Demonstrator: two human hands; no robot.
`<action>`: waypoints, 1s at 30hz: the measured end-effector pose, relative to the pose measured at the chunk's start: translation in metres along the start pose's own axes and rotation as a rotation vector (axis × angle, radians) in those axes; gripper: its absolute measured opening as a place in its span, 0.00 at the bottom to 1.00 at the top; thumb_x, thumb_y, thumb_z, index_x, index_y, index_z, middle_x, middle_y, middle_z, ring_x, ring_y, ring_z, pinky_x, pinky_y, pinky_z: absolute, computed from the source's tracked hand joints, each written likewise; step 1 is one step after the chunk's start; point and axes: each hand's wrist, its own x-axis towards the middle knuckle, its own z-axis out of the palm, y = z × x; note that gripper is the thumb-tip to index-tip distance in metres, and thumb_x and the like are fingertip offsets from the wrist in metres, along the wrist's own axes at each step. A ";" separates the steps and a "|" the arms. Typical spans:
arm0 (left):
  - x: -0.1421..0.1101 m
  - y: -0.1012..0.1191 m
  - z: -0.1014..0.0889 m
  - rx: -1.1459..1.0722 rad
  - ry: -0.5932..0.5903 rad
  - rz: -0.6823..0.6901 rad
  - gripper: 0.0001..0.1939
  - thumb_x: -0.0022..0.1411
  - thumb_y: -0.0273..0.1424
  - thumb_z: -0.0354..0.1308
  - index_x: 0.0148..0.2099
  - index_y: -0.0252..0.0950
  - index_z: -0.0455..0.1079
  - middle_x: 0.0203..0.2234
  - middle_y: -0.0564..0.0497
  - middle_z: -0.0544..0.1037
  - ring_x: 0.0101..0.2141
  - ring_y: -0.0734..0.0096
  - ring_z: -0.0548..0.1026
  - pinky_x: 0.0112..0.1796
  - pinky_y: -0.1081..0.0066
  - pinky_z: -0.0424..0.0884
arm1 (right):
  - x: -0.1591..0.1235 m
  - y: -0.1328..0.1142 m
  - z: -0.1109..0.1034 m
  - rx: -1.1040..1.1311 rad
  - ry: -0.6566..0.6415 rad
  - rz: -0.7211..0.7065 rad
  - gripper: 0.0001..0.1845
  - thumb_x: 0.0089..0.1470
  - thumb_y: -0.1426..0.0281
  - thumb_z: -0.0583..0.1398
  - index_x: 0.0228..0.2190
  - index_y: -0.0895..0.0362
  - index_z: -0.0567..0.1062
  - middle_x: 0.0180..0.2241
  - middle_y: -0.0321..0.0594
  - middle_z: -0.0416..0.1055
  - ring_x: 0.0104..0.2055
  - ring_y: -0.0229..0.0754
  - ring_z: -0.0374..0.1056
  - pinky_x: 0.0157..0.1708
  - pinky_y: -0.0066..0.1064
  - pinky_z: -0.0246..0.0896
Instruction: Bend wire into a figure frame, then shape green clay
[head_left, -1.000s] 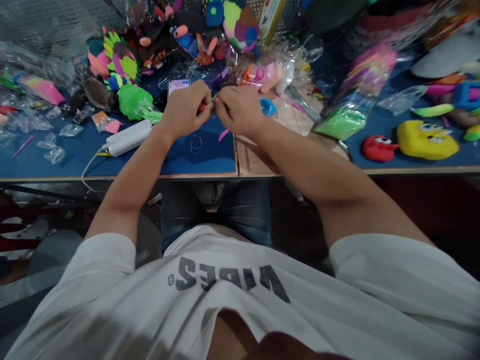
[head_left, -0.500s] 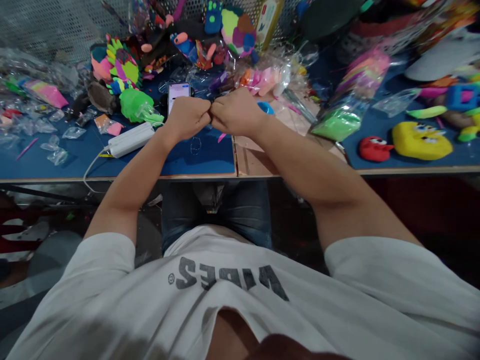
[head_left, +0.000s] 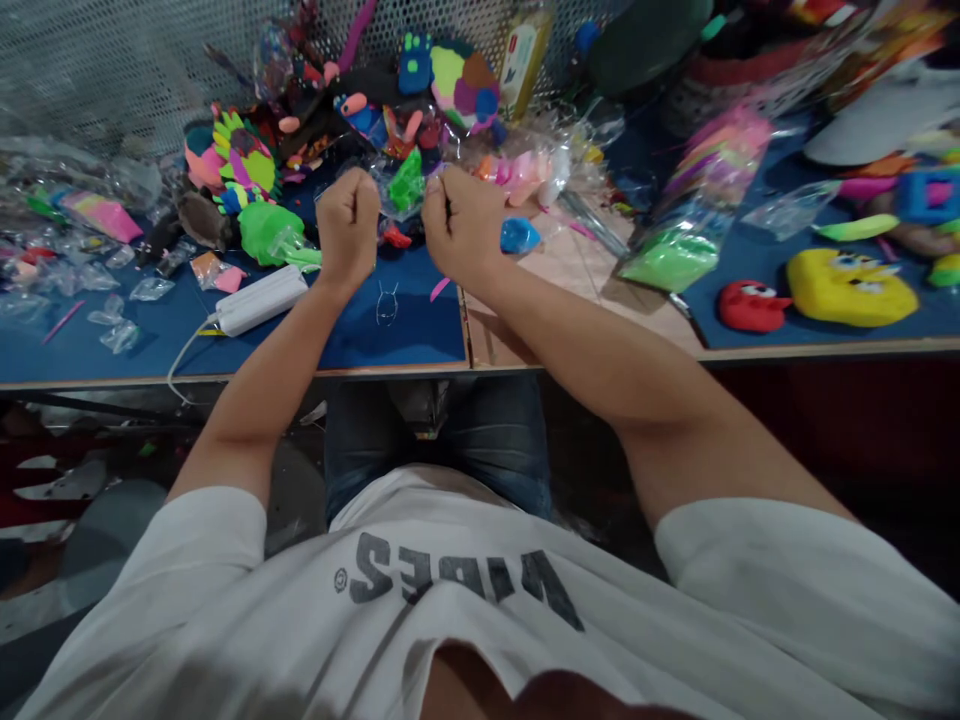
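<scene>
My left hand (head_left: 348,225) is closed, fingers curled, above the blue mat. Level with it on the right, my right hand (head_left: 463,222) is also closed. A clear plastic bag with bright green clay (head_left: 406,183) spans the gap between both fists, its edges seemingly pinched in them; the fingertips are hidden. Below the bag lies a small red piece (head_left: 395,236). A blue clay packet (head_left: 519,236) rests just right of my right hand. Nearer the table edge, a thin wire-like loop (head_left: 386,304) lies on the mat.
A white power block (head_left: 262,300) with a cable sits left of my left forearm. Colourful clay figures (head_left: 251,160) and plastic bags crowd the back by a perforated metal panel (head_left: 150,70). At right stand a red figure (head_left: 752,304) and a yellow one (head_left: 851,288).
My fists were touching each other and have moved apart, showing the green clay bag between them. The phone seen earlier is now hidden behind my left hand.
</scene>
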 end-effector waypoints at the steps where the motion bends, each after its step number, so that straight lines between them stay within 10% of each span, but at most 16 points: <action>1: -0.002 0.003 0.000 -0.008 -0.008 -0.006 0.08 0.80 0.42 0.64 0.43 0.52 0.81 0.31 0.46 0.83 0.47 0.48 0.87 0.45 0.51 0.79 | 0.002 0.004 0.003 0.042 0.043 0.022 0.28 0.82 0.55 0.40 0.37 0.42 0.75 0.40 0.48 0.83 0.45 0.59 0.76 0.53 0.54 0.71; 10: -0.008 -0.029 0.021 0.200 0.192 -0.138 0.16 0.77 0.46 0.64 0.35 0.50 0.70 0.28 0.48 0.79 0.32 0.53 0.77 0.40 0.49 0.69 | 0.002 0.031 0.016 0.177 0.039 -0.137 0.15 0.79 0.57 0.48 0.40 0.43 0.69 0.42 0.45 0.82 0.46 0.56 0.74 0.52 0.52 0.67; 16: -0.008 -0.047 0.019 0.269 0.072 -0.096 0.15 0.83 0.46 0.60 0.40 0.49 0.71 0.31 0.50 0.80 0.35 0.58 0.72 0.43 0.52 0.68 | 0.005 0.031 0.014 0.066 -0.033 -0.163 0.09 0.64 0.66 0.64 0.41 0.45 0.69 0.49 0.47 0.85 0.50 0.58 0.75 0.47 0.49 0.61; 22: -0.009 -0.052 0.015 0.280 0.055 -0.087 0.13 0.81 0.44 0.63 0.40 0.50 0.73 0.33 0.49 0.83 0.35 0.56 0.74 0.44 0.51 0.71 | 0.011 0.035 0.009 -0.109 -0.150 -0.193 0.10 0.77 0.56 0.58 0.40 0.44 0.72 0.51 0.47 0.87 0.48 0.57 0.76 0.43 0.49 0.55; 30: -0.008 -0.068 0.013 0.238 0.337 -0.150 0.21 0.81 0.51 0.65 0.37 0.48 0.66 0.26 0.55 0.76 0.29 0.65 0.66 0.40 0.55 0.68 | 0.014 0.042 0.005 -0.134 -0.040 -0.001 0.09 0.77 0.65 0.57 0.42 0.47 0.75 0.48 0.50 0.88 0.49 0.56 0.75 0.45 0.48 0.57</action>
